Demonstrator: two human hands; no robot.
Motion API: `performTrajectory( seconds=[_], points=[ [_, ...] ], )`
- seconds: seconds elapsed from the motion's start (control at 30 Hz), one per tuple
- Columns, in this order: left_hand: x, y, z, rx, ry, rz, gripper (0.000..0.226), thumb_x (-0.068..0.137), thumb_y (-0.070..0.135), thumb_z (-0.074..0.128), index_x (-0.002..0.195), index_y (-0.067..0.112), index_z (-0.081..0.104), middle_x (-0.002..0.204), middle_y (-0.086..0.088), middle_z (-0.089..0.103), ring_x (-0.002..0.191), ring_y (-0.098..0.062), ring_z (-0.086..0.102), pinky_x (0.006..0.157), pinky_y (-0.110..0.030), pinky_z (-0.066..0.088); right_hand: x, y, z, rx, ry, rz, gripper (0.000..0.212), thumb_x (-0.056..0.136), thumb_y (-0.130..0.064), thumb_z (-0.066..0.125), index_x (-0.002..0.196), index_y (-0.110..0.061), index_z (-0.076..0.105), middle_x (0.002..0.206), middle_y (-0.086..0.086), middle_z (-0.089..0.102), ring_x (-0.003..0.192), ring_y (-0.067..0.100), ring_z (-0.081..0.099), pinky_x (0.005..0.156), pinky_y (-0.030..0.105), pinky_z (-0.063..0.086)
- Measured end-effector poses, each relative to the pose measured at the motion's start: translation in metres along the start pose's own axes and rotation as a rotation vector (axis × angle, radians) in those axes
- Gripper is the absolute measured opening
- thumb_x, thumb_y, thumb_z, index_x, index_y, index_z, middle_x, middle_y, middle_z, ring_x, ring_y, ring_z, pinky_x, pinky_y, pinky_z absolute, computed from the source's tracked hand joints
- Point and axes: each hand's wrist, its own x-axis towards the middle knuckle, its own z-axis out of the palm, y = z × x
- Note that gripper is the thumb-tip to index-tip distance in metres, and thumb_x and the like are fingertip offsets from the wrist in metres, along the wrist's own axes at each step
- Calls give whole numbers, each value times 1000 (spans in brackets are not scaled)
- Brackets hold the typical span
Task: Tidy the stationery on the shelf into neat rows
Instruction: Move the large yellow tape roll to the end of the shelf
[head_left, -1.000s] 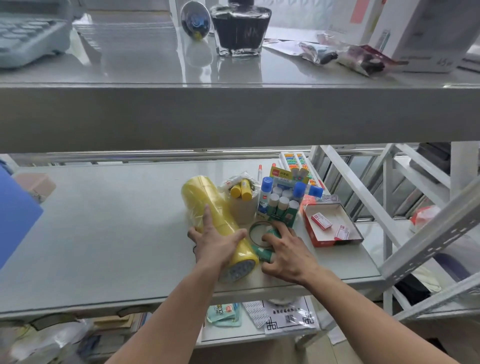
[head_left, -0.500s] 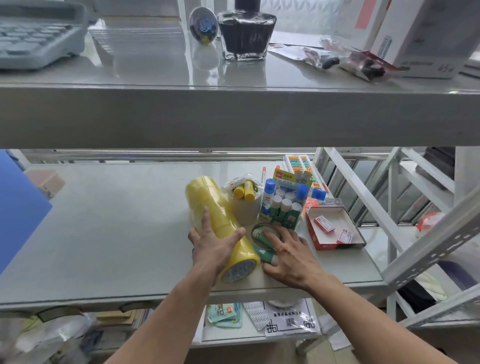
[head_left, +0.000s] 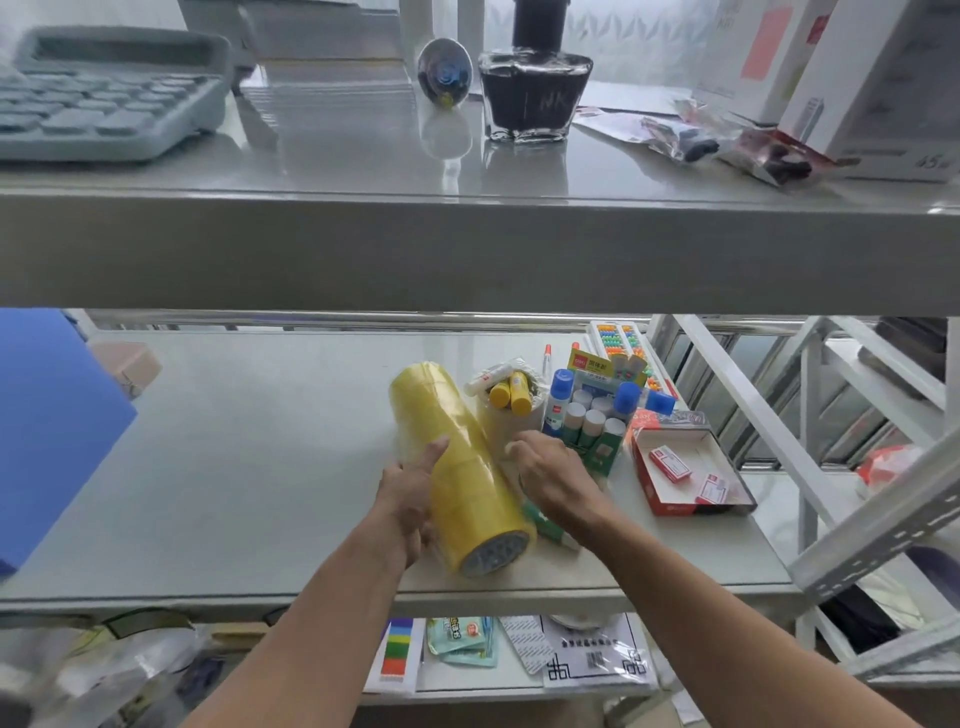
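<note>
**Crowded corner on the middle shelf**

The left hand (head_left: 408, 501) curled around a long yellow stack of tape rolls (head_left: 457, 467) lying on the shelf (head_left: 234, 467). The right hand (head_left: 553, 475), fingers loosely spread, gripped nothing I could see, resting over the clutter beside a pale tape roll (head_left: 501, 423) holding two yellow glue sticks (head_left: 511, 392). Behind crowded a glue-stick box (head_left: 592, 421) and one red box (head_left: 685, 470) with two small packets.

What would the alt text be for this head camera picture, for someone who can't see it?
Two bare hands work on a grey shelf: the left hand grips a long yellow stack of tape rolls lying on its side, while the right hand reaches among items beside it. Behind stand glue sticks and an open red box; a higher shelf holds a calculator and ink bottle.
</note>
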Motion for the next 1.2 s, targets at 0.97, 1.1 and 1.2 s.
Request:
performTrajectory(
  seconds=[0.97, 1.1, 1.2],
  points=[
    [-11, 33, -255, 147, 156, 663, 93, 53, 18, 97, 127, 33, 41, 128, 7, 58, 116, -16, 60, 89, -46, 59, 5, -136, 246, 312, -5, -446, 98, 66, -28, 93, 143, -37, 34, 127, -10, 59, 110, 5, 61, 85, 23, 55],
    [0, 28, -291, 228, 183, 671, 103, 35, 53, 96, 122, 51, 40, 136, 5, 54, 125, -24, 56, 92, -49, 57, 13, -139, 292, 307, 2, -442, 97, 65, -27, 93, 143, -34, 36, 127, -13, 60, 112, 3, 60, 89, 31, 54],
    [7, 29, -305, 266, 161, 704, 100, 37, 60, 93, 120, 61, 37, 137, 8, 48, 126, -17, 53, 95, -45, 56, 17, -140, 306, 300, -7, -440, 94, 66, -27, 92, 140, -39, 36, 127, -15, 59, 112, 4, 61, 89, 35, 55]
  ],
)
